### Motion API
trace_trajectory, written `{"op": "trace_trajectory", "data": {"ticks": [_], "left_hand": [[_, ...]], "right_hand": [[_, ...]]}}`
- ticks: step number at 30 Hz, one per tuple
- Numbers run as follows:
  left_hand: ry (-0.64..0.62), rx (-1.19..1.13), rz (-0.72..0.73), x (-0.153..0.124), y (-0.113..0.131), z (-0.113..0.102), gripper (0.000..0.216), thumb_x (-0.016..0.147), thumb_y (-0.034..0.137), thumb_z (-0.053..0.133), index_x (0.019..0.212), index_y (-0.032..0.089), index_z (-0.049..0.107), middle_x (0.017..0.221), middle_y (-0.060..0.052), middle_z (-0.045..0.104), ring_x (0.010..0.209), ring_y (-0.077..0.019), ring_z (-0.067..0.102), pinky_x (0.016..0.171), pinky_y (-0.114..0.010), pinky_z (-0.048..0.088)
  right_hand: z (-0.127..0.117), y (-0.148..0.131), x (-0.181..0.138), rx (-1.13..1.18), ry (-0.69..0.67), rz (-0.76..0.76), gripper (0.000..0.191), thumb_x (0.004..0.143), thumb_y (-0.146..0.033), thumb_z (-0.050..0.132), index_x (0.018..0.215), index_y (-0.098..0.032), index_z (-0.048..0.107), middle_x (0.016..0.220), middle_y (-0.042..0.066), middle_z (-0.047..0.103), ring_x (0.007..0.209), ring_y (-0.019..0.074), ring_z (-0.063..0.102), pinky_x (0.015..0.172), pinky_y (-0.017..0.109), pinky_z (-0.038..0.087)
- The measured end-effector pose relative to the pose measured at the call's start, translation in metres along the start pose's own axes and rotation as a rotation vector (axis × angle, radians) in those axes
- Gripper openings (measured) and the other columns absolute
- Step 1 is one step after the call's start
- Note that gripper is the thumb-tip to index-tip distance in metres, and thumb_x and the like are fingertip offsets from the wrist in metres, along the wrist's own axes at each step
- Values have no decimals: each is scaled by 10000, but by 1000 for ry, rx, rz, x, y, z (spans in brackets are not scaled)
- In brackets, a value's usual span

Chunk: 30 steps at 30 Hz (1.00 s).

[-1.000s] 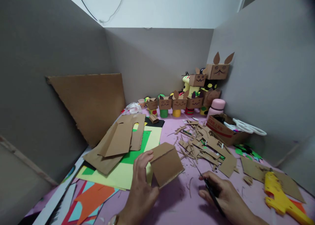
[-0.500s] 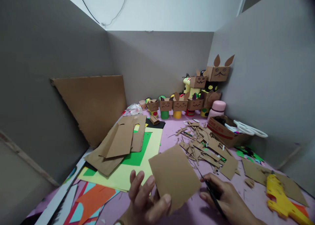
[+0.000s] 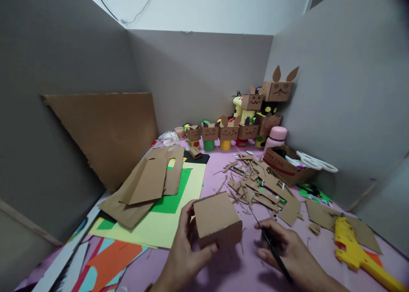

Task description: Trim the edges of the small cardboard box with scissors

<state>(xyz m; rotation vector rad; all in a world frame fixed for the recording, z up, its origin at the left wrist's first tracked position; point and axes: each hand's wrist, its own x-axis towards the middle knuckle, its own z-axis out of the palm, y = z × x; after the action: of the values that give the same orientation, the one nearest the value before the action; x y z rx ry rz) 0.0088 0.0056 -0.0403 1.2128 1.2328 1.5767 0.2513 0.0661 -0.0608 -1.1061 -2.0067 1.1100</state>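
My left hand (image 3: 185, 245) grips a folded brown cardboard box piece (image 3: 216, 218) from its left side, thumb under its front edge, holding it on the pink table (image 3: 236, 266). To the right of it my right hand (image 3: 284, 251) rests on the table, fingers curled around a thin dark tool (image 3: 268, 243) that points up toward the cardboard scraps (image 3: 258, 185). The two hands sit a short way apart.
Sheets of brown cardboard (image 3: 143, 185) lie on green and yellow paper (image 3: 166, 219) at left. A big cardboard panel (image 3: 105, 130) leans on the left wall. Cardboard box figures (image 3: 233, 130) line the back. A small box (image 3: 287, 166) with white scissors (image 3: 316, 162) and a yellow glue gun (image 3: 354, 249) are at right.
My left hand has turned the cardboard piece: it was tilted up showing a flat face half a second ago, and now stands as a box shape on the table. The right hand barely moved.
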Motion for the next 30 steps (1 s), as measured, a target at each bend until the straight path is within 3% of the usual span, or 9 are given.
{"op": "trace_trajectory", "data": {"ticks": [4,9,18,25,30], "left_hand": [[-149,-52,-107,4,7,-3,793,628,394,791,1290,238,383,1336,-115,542,1238,-313,506,971,-373,452],[-260,33,-121,8,9,-9,763,636,397,781,1284,244,409,1332,-98,544,1248,-305,485,994,-368,430],[-348,185,-148,10,13,-17,806,619,451,774,1298,253,388,1333,-90,517,1244,-324,473,970,-363,455],[-378,306,-162,8,13,-16,839,604,463,770,1300,236,360,1332,-102,504,1249,-323,465,995,-362,441],[-361,259,-178,10,21,-13,798,616,473,765,1295,266,400,1295,-58,563,1207,-302,524,946,-330,489]], "right_hand": [[-8,-16,-3,103,-52,-44,518,627,-549,725,992,-195,626,723,0,562,653,176,500,593,260,422],[-19,-29,-5,8,-164,-127,571,595,-607,762,1002,-214,689,900,65,648,812,242,578,687,309,437],[-26,-30,-6,-230,-229,-221,569,598,-573,800,1027,-210,711,842,63,643,745,214,566,642,305,390],[-25,-33,-7,-252,-296,-264,506,615,-417,836,1075,-251,707,822,33,627,710,176,567,604,261,368],[-31,-34,-7,-280,-295,-276,505,620,-372,839,1091,-261,695,833,25,605,724,172,550,611,262,359]]}}
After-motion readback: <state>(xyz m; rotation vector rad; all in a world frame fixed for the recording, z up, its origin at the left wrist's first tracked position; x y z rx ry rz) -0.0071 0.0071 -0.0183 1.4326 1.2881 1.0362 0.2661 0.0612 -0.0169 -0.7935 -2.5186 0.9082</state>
